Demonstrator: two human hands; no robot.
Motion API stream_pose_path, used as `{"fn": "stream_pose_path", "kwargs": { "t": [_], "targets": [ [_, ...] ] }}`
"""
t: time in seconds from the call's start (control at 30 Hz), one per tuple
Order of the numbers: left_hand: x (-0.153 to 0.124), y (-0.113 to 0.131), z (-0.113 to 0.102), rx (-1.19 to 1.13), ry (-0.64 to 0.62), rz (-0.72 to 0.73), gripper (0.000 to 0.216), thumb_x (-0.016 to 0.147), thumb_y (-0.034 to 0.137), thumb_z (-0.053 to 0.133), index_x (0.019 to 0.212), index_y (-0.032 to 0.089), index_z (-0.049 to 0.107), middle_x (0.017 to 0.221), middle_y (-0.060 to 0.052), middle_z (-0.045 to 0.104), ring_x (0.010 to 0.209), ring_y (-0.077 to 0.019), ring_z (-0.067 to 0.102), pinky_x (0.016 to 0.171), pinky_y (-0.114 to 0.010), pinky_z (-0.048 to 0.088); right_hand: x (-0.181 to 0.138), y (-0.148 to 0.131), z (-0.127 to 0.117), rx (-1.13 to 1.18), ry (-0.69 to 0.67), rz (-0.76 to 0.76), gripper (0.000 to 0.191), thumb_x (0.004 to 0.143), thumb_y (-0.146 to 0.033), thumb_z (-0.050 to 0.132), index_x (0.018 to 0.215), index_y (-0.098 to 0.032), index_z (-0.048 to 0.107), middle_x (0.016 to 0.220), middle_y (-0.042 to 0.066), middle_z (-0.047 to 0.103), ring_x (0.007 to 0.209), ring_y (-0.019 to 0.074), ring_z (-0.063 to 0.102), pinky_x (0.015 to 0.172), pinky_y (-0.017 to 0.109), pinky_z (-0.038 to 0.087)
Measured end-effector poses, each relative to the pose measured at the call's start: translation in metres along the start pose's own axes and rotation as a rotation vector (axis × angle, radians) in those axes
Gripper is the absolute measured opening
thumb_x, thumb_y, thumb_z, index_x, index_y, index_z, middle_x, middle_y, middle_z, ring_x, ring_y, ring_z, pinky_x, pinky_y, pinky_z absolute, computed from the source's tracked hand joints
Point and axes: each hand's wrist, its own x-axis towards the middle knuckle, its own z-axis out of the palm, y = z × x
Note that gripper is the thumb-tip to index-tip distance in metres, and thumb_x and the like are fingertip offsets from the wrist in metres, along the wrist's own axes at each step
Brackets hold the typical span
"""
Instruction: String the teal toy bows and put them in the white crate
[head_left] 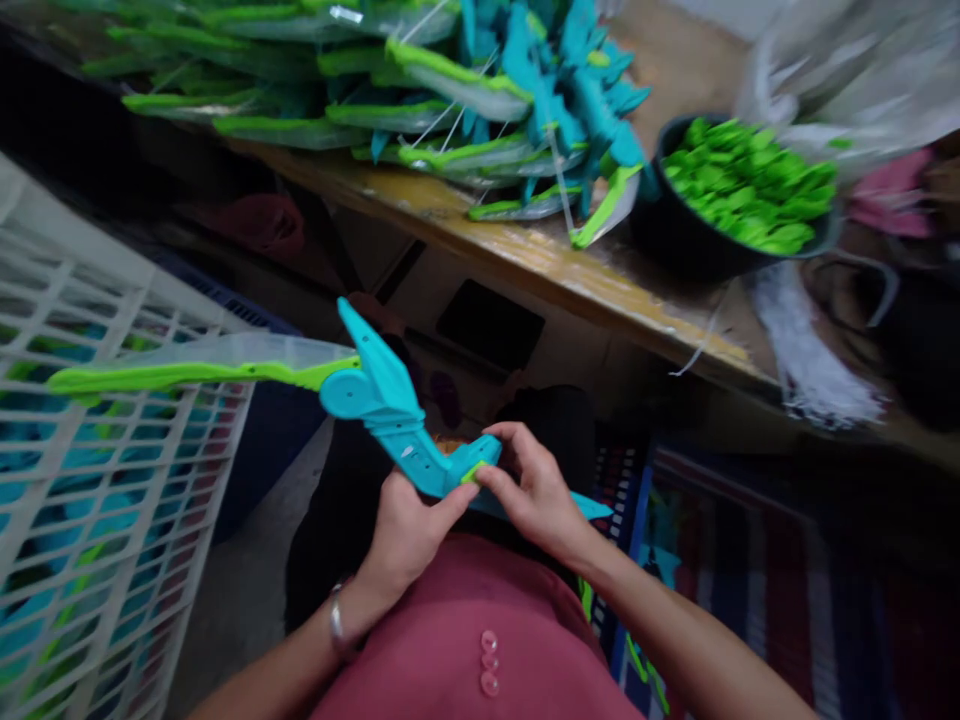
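In front of my waist I hold a teal and green plastic toy bow (405,440). Its long green limb with a clear edge stretches out to the left, over a white crate. My left hand (409,535) grips the teal body from below, its thumb reaching toward a small green piece (472,472) set in the teal part. My right hand (532,490) is closed around the teal end, thumb at that same green piece. Another teal tip shows beyond my right wrist. Fingers under the body are hidden.
A wooden bench (570,275) runs across the front, piled with similar toy bows (465,110) with white strings. On it stands a black bucket (675,235) of small green pieces, beside a bundle of white strings (814,350). At left is a white crate (202,480) holding teal and green parts.
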Motion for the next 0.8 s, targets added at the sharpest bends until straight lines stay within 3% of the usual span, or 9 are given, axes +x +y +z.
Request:
{"fn": "stream_pose_path", "kwargs": {
  "t": [0.13,0.2,0.3,0.4,0.47,0.53,0.6,0.7,0.8],
  "targets": [
    [0.01,-0.012,-0.002,-0.148,-0.098,-0.087,0.039,0.072,0.039,0.086,0.104,0.018,0.079,0.104,-0.009,0.081,0.1,-0.0337,0.074,0.096,-0.047,0.058,0.007,-0.003,-0.005,-0.07,-0.102,0.005,0.029,0.087,-0.028,0.07,0.113,-0.019,0.06,0.088,0.0,0.066,0.074,0.0134,0.061,0.066,0.025,0.05],
    [0.015,-0.017,-0.002,-0.311,-0.158,-0.19,0.048,0.072,0.041,0.088,0.113,0.018,0.077,0.115,-0.011,0.079,0.109,-0.0343,0.072,0.101,-0.046,0.056,0.016,-0.003,-0.022,-0.155,-0.115,-0.076,0.034,0.089,-0.032,0.071,0.118,-0.019,0.061,0.098,0.003,0.069,0.083,0.0145,0.065,0.072,0.025,0.052],
    [0.019,-0.021,0.0,-0.54,-0.156,-0.396,0.053,0.068,0.046,0.091,0.11,0.015,0.076,0.111,-0.013,0.079,0.106,-0.0354,0.073,0.093,-0.044,0.059,0.036,-0.001,-0.08,-0.435,0.184,-0.139,0.03,0.092,-0.038,0.068,0.116,-0.021,0.065,0.106,0.004,0.071,0.093,0.0153,0.067,0.081,0.025,0.053],
    [0.024,-0.026,0.0,-0.686,-0.024,-0.559,0.044,0.064,0.046,0.092,0.089,0.014,0.076,0.092,-0.009,0.079,0.09,-0.0305,0.074,0.078,-0.037,0.062,0.055,0.007,-0.158,-0.725,0.581,0.019,0.025,0.096,-0.038,0.057,0.103,-0.017,0.069,0.101,0.009,0.072,0.091,0.0202,0.066,0.084,0.031,0.05],
    [0.026,-0.028,0.0,-0.752,0.056,-0.616,0.033,0.067,0.039,0.091,0.081,0.015,0.073,0.081,-0.004,0.076,0.078,-0.024,0.072,0.071,-0.032,0.061,0.063,0.019,-0.201,-0.818,0.72,0.14,0.029,0.094,-0.04,0.057,0.088,-0.014,0.069,0.09,0.015,0.071,0.089,0.0265,0.065,0.084,0.038,0.047],
    [0.026,-0.027,0.001,-0.792,0.095,-0.616,0.025,0.067,0.027,0.089,0.079,0.016,0.07,0.077,-0.002,0.073,0.072,-0.0196,0.07,0.068,-0.029,0.06,0.066,0.032,-0.225,-0.877,0.786,0.253,0.033,0.089,-0.043,0.062,0.072,-0.014,0.066,0.077,0.017,0.068,0.085,0.0312,0.064,0.081,0.041,0.044],
    [0.024,-0.023,0.002,-0.838,0.045,-0.553,0.025,0.065,0.019,0.088,0.082,0.017,0.07,0.081,-0.002,0.073,0.075,-0.019,0.07,0.07,-0.029,0.061,0.067,0.044,-0.235,-0.89,0.801,0.332,0.034,0.084,-0.041,0.068,0.062,-0.016,0.063,0.066,0.016,0.064,0.081,0.0331,0.064,0.078,0.041,0.042],
    [0.018,-0.015,0.004,-0.935,-0.067,-0.447,0.037,0.06,0.013,0.087,0.093,0.018,0.071,0.098,-0.005,0.073,0.092,-0.0227,0.071,0.078,-0.032,0.061,0.068,0.056,-0.238,-0.823,0.777,0.381,0.03,0.085,-0.033,0.065,0.06,-0.017,0.062,0.057,0.011,0.06,0.071,0.0285,0.062,0.073,0.039,0.042],
    [0.016,-0.015,0.006,-0.986,-0.045,-0.414,0.047,0.059,0.008,0.084,0.104,0.019,0.072,0.11,-0.007,0.072,0.102,-0.024,0.069,0.087,-0.037,0.059,0.071,0.057,-0.233,-0.707,0.757,0.372,0.032,0.093,-0.031,0.053,0.066,-0.017,0.063,0.058,0.009,0.061,0.06,0.0213,0.058,0.068,0.035,0.042]
  ]
}}
